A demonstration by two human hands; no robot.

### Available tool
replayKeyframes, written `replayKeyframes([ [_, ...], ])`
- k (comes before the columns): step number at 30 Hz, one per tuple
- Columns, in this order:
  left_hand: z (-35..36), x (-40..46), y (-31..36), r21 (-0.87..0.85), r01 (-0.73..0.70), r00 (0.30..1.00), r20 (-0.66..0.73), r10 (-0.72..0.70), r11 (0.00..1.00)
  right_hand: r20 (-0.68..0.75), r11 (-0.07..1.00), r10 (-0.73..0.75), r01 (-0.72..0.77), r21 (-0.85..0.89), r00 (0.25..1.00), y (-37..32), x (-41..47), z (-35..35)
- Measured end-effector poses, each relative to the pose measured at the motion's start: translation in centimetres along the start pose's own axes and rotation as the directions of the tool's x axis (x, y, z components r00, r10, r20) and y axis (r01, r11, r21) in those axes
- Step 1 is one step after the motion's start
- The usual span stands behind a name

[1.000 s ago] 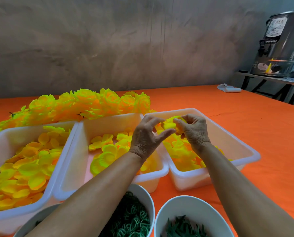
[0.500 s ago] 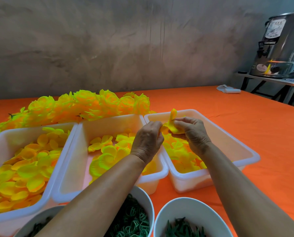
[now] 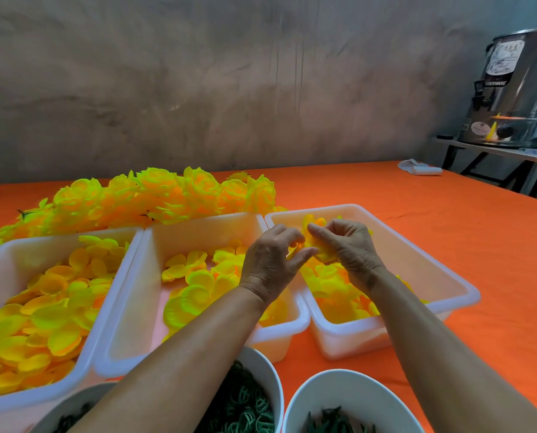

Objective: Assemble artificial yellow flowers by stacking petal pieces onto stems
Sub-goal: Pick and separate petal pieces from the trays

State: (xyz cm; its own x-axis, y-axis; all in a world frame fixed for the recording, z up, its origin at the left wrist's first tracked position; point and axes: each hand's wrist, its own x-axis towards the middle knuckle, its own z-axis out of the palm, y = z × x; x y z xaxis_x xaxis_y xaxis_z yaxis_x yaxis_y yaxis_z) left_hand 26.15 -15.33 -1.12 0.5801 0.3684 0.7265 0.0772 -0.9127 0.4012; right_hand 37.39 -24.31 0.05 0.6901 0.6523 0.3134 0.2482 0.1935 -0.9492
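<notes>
Both hands meet above the right tray (image 3: 442, 270): left hand (image 3: 270, 260) and right hand (image 3: 348, 248) pinch a yellow petal piece (image 3: 315, 242) with curled fingers. Half a second ago it stood upright; now it sits folded between them, probably being stacked. No stem is visible.

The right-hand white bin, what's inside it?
The right bin holds loose yellow petal pieces. Both hands, left and right, and the forearms cover much of its contents.
</notes>
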Motion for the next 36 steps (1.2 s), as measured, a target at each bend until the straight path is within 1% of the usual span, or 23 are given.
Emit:
replayKeyframes([
  [4, 0.0, 0.2, -0.1, 0.012, 0.02, 1.0, 0.004, -0.02, 1.0, 0.072, 1.0, 0.024, -0.023, -0.014, 0.997, -0.2, 0.0, 0.0],
  [8, 0.0, 0.3, -0.4, 0.004, 0.061, 0.998, -0.025, -0.061, 0.998, 0.135, 0.998, 0.063, -0.059, -0.03, 0.989, -0.3, 0.1, 0.0],
  [12, 0.0, 0.3, -0.5, 0.005, 0.068, 0.998, -0.012, -0.067, 0.998, 0.098, 0.998, 0.032, -0.027, -0.053, 0.995, -0.1, 0.0, 0.0],
  [16, 0.0, 0.3, -0.6, 0.009, 0.072, 0.997, -0.004, -0.072, 0.997, 0.07, 1.0, 0.01, -0.009, -0.011, 0.997, -0.1, -0.1, 0.0],
  [20, 0.0, 0.2, -0.4, 0.029, 0.016, 1.0, 0.02, -0.016, 0.999, 0.057, 1.0, -0.008, 0.008, 0.001, 0.998, -0.2, -0.1, 0.2],
  [22, 0.1, 0.2, -0.4, 0.03, -0.001, 1.0, 0.01, 0.001, 1.0, 0.063, 1.0, -0.015, 0.014, 0.002, 0.998, -0.2, -0.1, 0.2],
  [28, 0.2, 0.3, -0.6, -0.014, 0.004, 0.999, -0.043, -0.005, 1.0, 0.113, 0.999, 0.003, -0.008, 0.037, 0.994, -0.4, -0.1, 0.1],
  [33, 0.0, 0.7, -0.9, -0.092, 0.113, 0.977, -0.171, -0.127, 0.989, 0.126, 1.0, 0.023, -0.025, 0.014, 0.992, -0.5, 0.0, 0.1],
  [36, 0.0, 0.7, -1.1, -0.135, 0.148, 0.969, -0.177, -0.171, 0.98, 0.109, 0.999, 0.036, -0.034, -0.016, 0.993, -0.4, 0.0, 0.1],
])
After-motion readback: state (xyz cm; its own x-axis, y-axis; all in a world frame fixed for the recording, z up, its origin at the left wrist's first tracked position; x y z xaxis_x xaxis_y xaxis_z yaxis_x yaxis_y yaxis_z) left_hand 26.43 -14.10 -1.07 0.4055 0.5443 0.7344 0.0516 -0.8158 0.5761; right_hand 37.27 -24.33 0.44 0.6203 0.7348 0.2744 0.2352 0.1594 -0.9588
